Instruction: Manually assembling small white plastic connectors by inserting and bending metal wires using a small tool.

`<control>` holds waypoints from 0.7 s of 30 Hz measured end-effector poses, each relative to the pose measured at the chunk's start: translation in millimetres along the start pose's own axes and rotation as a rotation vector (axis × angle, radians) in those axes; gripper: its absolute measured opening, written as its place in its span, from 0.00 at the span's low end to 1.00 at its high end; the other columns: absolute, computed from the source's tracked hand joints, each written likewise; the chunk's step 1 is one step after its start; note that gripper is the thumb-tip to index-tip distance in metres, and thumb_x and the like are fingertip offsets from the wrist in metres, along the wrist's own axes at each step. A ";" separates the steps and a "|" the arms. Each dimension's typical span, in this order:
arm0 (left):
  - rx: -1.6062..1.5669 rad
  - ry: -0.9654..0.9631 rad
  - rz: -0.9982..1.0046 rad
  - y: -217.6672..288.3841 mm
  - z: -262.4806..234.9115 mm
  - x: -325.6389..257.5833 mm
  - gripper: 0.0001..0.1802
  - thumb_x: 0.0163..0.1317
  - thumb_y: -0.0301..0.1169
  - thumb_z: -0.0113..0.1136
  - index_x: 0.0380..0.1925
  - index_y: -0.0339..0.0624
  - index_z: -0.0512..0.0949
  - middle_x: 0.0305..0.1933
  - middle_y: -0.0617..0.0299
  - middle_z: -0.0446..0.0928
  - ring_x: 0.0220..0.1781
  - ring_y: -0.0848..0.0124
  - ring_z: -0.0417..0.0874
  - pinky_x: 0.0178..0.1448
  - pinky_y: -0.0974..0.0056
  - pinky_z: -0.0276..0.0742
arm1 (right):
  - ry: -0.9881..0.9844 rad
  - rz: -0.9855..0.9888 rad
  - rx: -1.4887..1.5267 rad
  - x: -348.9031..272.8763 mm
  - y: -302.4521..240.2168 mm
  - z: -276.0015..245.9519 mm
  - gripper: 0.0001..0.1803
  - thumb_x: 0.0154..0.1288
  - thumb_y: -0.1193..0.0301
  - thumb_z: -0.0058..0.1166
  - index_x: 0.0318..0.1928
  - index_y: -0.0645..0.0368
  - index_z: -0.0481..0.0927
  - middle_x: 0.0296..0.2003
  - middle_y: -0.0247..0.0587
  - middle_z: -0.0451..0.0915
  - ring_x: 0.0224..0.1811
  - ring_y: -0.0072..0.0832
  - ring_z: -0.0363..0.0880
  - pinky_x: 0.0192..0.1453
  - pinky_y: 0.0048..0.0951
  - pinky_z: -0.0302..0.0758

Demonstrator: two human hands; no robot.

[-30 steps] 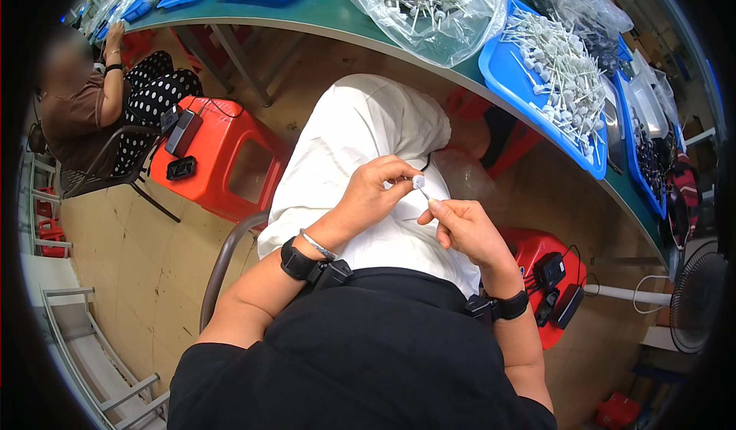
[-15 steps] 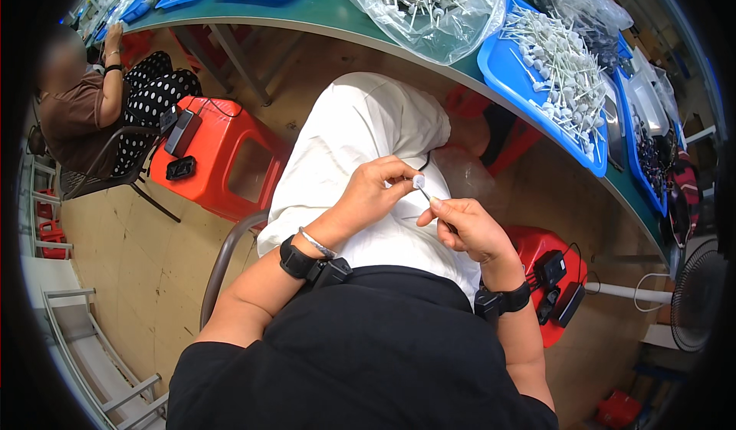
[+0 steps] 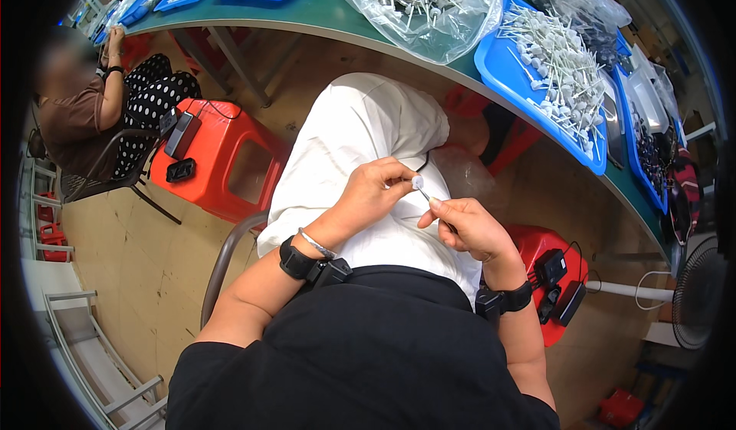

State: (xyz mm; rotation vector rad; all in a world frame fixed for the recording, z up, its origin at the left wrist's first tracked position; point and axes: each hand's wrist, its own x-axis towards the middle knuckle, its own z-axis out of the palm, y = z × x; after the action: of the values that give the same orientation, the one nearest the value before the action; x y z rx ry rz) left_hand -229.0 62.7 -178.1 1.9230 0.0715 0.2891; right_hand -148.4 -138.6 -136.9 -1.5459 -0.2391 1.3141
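White piece (image 3: 417,182) pinched in left hand (image 3: 373,194), slim dark rod (image 3: 425,194) pinched in right hand (image 3: 474,229), hands close together

Forearms (image 3: 257,299) angled inward, left hand (image 3: 374,192) in a fingertip pinch, right hand (image 3: 477,227) just beside it, fingers (image 3: 452,238) curled

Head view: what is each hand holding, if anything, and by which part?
The left hand pinches a small white piece at its edge; the right hand grips a thin dark tool along its shaft.
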 end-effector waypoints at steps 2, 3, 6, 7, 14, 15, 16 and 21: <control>-0.048 -0.008 -0.045 -0.3 0.4 0.2 0.06 0.61 0.24 0.66 0.38 0.37 0.86 0.32 0.62 0.82 0.32 0.77 0.77 0.38 0.70 0.74 | 0.017 -0.004 -0.043 -1.3 -2.0 2.2 0.23 0.78 0.55 0.47 0.39 0.63 0.85 0.13 0.25 0.70 0.13 0.10 0.58 0.18 0.18 0.53; -0.047 -0.008 -0.046 -0.8 0.2 0.2 0.06 0.61 0.24 0.66 0.38 0.37 0.86 0.32 0.62 0.82 0.32 0.77 0.77 0.38 0.70 0.74 | 0.034 -0.008 -0.087 -1.7 -2.7 3.5 0.23 0.78 0.55 0.47 0.39 0.62 0.86 0.13 0.25 0.70 0.13 0.10 0.57 0.18 0.18 0.53; -0.063 -0.013 -0.052 -1.4 0.1 0.5 0.06 0.62 0.26 0.67 0.38 0.36 0.86 0.32 0.63 0.82 0.32 0.78 0.76 0.38 0.70 0.73 | 0.062 -0.055 -0.113 -1.6 -2.5 5.9 0.23 0.78 0.56 0.47 0.39 0.62 0.86 0.14 0.25 0.70 0.14 0.11 0.58 0.19 0.18 0.55; -0.066 -0.016 -0.061 -0.8 0.0 1.0 0.07 0.62 0.26 0.67 0.38 0.36 0.86 0.32 0.63 0.82 0.32 0.78 0.76 0.39 0.70 0.73 | 0.062 -0.055 -0.112 -1.6 -2.3 6.2 0.23 0.78 0.56 0.47 0.39 0.62 0.86 0.14 0.25 0.70 0.14 0.11 0.58 0.19 0.18 0.55; -0.092 -0.020 -0.062 -2.0 0.1 0.7 0.07 0.63 0.27 0.67 0.39 0.36 0.86 0.33 0.63 0.83 0.32 0.77 0.76 0.39 0.70 0.73 | 0.078 -0.103 -0.109 -1.1 -1.9 10.2 0.22 0.78 0.57 0.48 0.38 0.62 0.86 0.14 0.25 0.71 0.16 0.11 0.62 0.24 0.19 0.60; -0.092 -0.019 -0.062 -1.9 -0.1 0.7 0.07 0.63 0.27 0.67 0.39 0.36 0.86 0.33 0.63 0.83 0.32 0.77 0.76 0.39 0.70 0.73 | 0.083 -0.123 -0.111 -0.8 -1.1 10.6 0.22 0.78 0.57 0.48 0.38 0.62 0.86 0.14 0.25 0.71 0.17 0.11 0.63 0.25 0.19 0.61; -0.097 -0.026 -0.065 -1.4 -0.4 0.7 0.07 0.63 0.27 0.66 0.39 0.35 0.86 0.33 0.63 0.83 0.33 0.78 0.77 0.40 0.70 0.74 | 0.084 -0.123 -0.112 -0.5 -0.1 10.4 0.22 0.78 0.57 0.48 0.38 0.62 0.86 0.14 0.25 0.71 0.17 0.11 0.63 0.25 0.19 0.61; -0.198 -0.056 -0.136 -4.7 -0.1 0.4 0.08 0.63 0.26 0.65 0.40 0.35 0.85 0.35 0.63 0.84 0.36 0.78 0.78 0.43 0.70 0.75 | 0.110 -0.159 -0.152 -0.8 1.3 9.4 0.21 0.77 0.58 0.49 0.38 0.62 0.86 0.15 0.25 0.70 0.18 0.12 0.64 0.26 0.19 0.62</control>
State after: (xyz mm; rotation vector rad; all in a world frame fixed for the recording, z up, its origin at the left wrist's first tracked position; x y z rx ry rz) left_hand -228.2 64.6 -182.3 1.7198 0.1316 0.1454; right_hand -157.0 -134.4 -136.0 -1.6846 -0.3916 1.1035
